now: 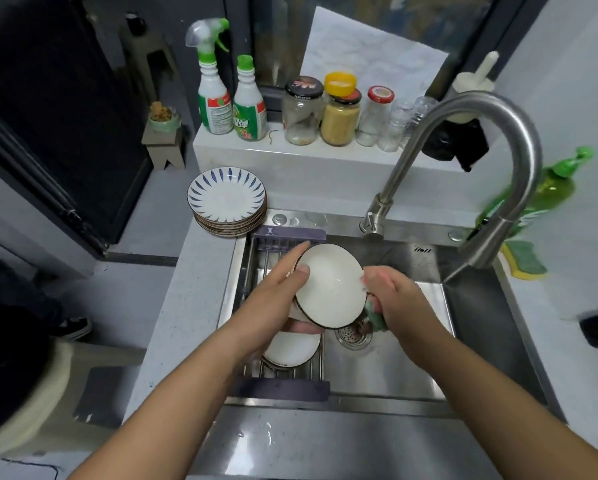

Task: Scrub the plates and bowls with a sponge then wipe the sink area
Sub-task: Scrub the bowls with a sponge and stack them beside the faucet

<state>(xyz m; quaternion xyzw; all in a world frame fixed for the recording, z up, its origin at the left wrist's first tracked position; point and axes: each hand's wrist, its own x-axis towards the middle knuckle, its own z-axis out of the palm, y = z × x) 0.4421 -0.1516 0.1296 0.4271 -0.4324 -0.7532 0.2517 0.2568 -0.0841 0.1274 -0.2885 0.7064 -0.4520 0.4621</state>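
Bowl (330, 285): white inside, dark rim, centre of frame. Held off the basin floor over the sink (411, 368), tilted so the inside faces up toward the camera.

Left hand (276, 292): at the bowl's left edge. Thumb lies over the rim onto the inner face; fingers wrap behind and show again under the lower left edge. A firm grip on the bowl.

Right hand (394, 296): at the bowl's right edge, touching the rim. Fingers curled down around a green sponge (376, 315), which sits against the bowl's lower right outer side. Most of the sponge is hidden by the hand and the bowl.

Below the bowl: drain strainer (353, 336) in the basin floor, just under the sponge. To lower left, a second white dish (292, 349) rests in a wire rack (283, 252) that spans the sink's left part, partly covered by the left forearm.

Upper left of the sink: stack of plates (228, 202) with blue leaf strokes, on the counter, apart from both hands.

Right of centre: steel faucet (498, 150) arches over the basin, its spout right of the right hand. Beyond it, on the right counter, a spare sponge (522, 259), green on yellow, and a green soap bottle (540, 195), blurred.

Top of frame: two spray bottles (231, 102) and a row of jars (339, 112) on a white ledge.
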